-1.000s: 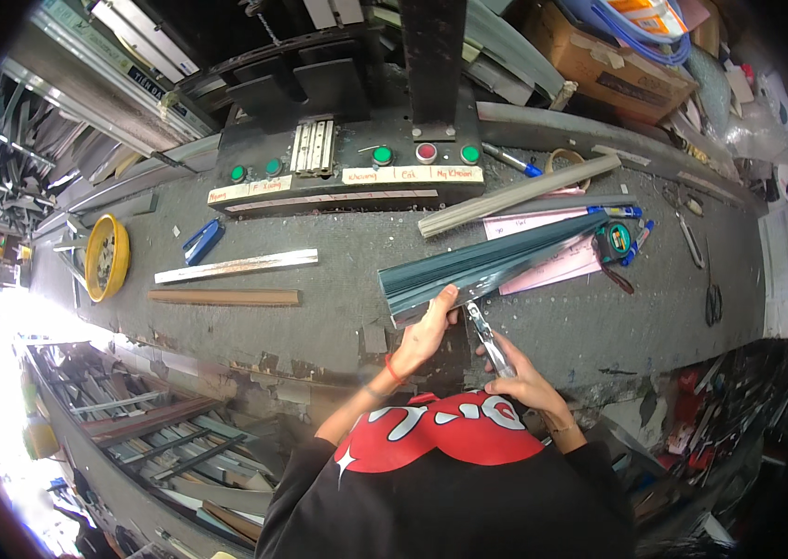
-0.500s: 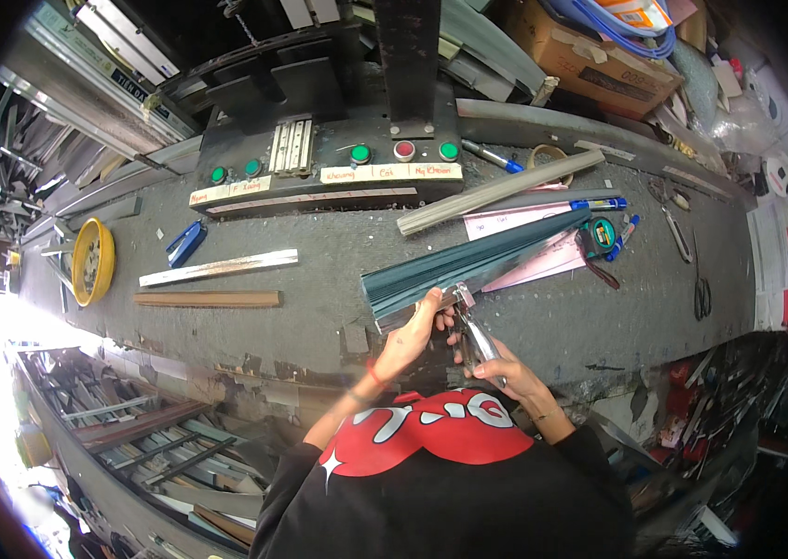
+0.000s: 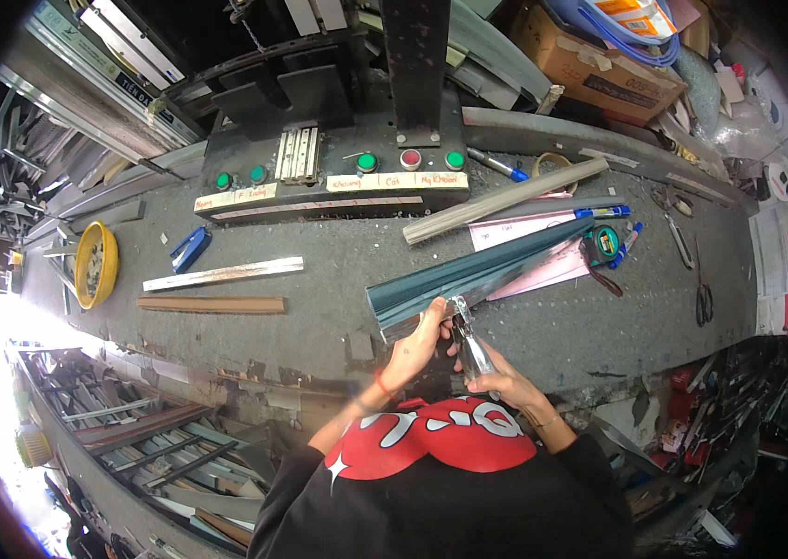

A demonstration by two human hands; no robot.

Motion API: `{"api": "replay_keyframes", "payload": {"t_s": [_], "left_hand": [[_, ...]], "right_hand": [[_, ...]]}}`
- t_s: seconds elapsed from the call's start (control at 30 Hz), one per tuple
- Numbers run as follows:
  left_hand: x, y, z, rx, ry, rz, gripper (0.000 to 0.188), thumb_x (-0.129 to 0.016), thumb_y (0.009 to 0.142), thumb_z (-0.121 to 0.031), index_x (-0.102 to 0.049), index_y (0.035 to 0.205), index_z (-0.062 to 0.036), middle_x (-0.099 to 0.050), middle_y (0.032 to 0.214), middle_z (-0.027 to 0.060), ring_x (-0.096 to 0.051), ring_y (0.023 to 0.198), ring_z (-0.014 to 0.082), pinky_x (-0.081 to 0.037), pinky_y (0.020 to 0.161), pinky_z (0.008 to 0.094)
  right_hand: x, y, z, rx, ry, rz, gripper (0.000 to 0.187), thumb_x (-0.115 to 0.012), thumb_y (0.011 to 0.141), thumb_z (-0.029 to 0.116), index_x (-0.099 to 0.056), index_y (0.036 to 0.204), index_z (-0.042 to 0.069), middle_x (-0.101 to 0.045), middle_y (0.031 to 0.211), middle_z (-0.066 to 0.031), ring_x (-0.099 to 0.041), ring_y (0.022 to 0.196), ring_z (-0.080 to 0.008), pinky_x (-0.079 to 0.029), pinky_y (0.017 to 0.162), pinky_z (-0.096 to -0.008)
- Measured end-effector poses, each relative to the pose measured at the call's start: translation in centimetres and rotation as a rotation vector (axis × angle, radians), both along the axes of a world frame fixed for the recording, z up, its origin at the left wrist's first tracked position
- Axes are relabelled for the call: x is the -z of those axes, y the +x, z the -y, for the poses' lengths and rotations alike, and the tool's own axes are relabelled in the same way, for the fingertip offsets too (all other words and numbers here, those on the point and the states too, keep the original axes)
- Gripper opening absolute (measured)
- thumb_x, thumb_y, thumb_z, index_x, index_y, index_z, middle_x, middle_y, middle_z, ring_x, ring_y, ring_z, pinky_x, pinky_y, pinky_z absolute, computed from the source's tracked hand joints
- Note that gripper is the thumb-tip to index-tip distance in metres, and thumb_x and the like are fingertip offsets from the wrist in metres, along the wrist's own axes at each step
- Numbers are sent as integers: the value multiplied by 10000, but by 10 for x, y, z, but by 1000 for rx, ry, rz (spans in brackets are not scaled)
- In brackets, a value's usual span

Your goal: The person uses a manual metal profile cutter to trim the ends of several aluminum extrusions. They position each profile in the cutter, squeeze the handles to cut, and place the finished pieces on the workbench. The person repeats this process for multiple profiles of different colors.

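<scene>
A long teal profile (image 3: 478, 265) with ribbed lengthwise lines lies slantwise on the bench in front of me, its right end over pink sheets (image 3: 543, 270). My left hand (image 3: 415, 347) grips its near edge, the thumb on top and the other fingers partly hidden below. In my right hand (image 3: 502, 380) is a shiny silver plier-like hand tool (image 3: 475, 352), the fingers wrapped round its handles. The tool's head meets the near edge of the profile, right beside my left thumb. Its exact kind I cannot make out.
Beyond lies a grey-beige ribbed strip (image 3: 506, 200), with a tape measure (image 3: 602, 244) to the right. Leftward are a silver strip (image 3: 224, 273), a brown strip (image 3: 212, 305), a blue stapler (image 3: 190, 250) and a yellow bowl (image 3: 98, 265). A control box (image 3: 319, 200) with buttons stands behind; scissors (image 3: 703, 303) lie far right.
The whole view has shifted slightly. Both hands keep their grip, and the tool's head stays at the near edge of the teal profile.
</scene>
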State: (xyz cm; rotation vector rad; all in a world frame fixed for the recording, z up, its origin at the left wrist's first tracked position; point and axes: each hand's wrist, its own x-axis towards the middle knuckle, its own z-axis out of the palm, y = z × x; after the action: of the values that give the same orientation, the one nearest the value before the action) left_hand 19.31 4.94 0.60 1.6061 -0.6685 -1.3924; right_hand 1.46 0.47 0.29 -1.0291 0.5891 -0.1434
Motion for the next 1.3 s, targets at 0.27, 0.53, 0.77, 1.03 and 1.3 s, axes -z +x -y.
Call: {"api": "replay_keyframes", "payload": {"t_s": [0.27,0.53,0.77,1.03,1.3], "left_hand": [[2,-2,0,-83,5,1,601,-340,929,-579,-573,930,-26,-513,793,39,-478,679,105,-414,627,235],[3,2,2,-133,-29,65,481,-376,954,-461,-575,860,-33,-545,792,35,-478,710,103,-382,687,243],[-2,8,-3,-118,-92,62,509,-356,956,-473,-584,925,-19,-549,798,43,-473,730,118,-378,690,262],[-13,7,-5,-102,-75,124,547,-345,945,-502,-593,926,-14,-543,792,48,-450,743,127,-376,711,289],[-18,13,-4,-35,-58,-78,614,-310,935,-574,-532,906,-2,-459,784,43,-436,684,122,-393,713,258]], "right_hand": [[-4,7,1,2,-42,-28,813,-579,663,87,-250,1406,49,-429,1120,-85,-442,966,-182,-470,770,-299],[-4,16,-2,15,-194,-78,838,-575,639,24,-245,1408,71,-431,1140,-76,-443,968,-160,-452,719,-267],[-22,25,0,13,-221,-78,886,-575,647,28,-188,1442,71,-427,1171,-117,-431,1030,-177,-392,853,-276],[-26,25,-3,19,-122,-57,844,-565,642,18,-242,1420,71,-432,1212,-86,-435,1041,-174,-399,854,-277],[-8,12,4,-14,268,165,882,-628,599,114,-266,1403,90,-427,1254,-83,-441,1084,-174,-412,869,-303]]}}
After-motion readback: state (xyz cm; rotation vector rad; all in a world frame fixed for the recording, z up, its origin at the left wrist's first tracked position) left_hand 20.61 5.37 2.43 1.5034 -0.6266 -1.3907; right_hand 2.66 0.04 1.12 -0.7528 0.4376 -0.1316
